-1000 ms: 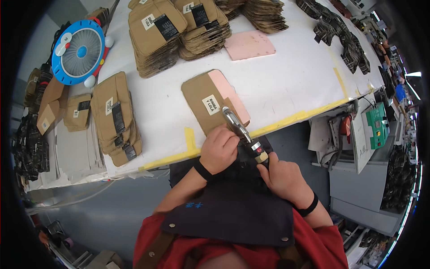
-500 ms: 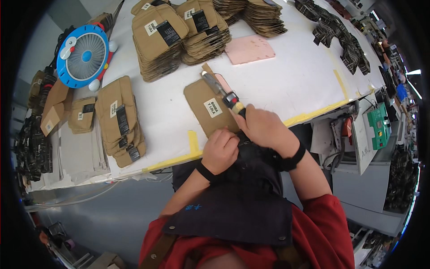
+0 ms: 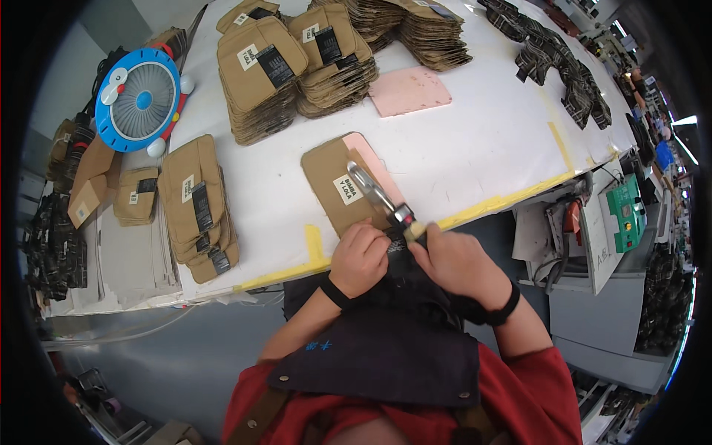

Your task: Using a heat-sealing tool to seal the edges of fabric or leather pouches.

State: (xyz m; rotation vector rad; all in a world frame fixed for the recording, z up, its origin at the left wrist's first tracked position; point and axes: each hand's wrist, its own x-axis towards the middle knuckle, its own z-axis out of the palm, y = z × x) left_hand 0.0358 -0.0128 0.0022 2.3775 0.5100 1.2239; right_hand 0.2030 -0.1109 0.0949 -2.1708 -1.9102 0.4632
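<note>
A tan fabric panel (image 3: 324, 169) with a white label lies flat near the table's front edge. Along its right side shows a pink sheet (image 3: 384, 176), partly covered by a narrow tan strip. My left hand (image 3: 360, 258) has its fingers curled and pressed together at the panel's lower edge, where a dark piece (image 3: 398, 243) shows between my hands; exactly what the fingertips pinch is hidden. My right hand (image 3: 469, 268) is closed round the dark handle of a hand tool (image 3: 380, 189) with a long silver head. That head slants over the panel's right side, and I cannot tell whether it touches.
Tall stacks of tan panels (image 3: 256, 81) stand at the back, beside a flat pink sheet (image 3: 410, 90). Smaller tan piles (image 3: 194, 208) and a blue round fan (image 3: 139, 100) are on the left. Dark patterned strips (image 3: 556, 63) lie far right. Yellow tape (image 3: 493, 199) lines the front edge.
My right hand and the silver-headed tool have moved down toward me along the panel's right side. The tan strip now leaves more of the pink sheet showing. My left hand has barely moved.
</note>
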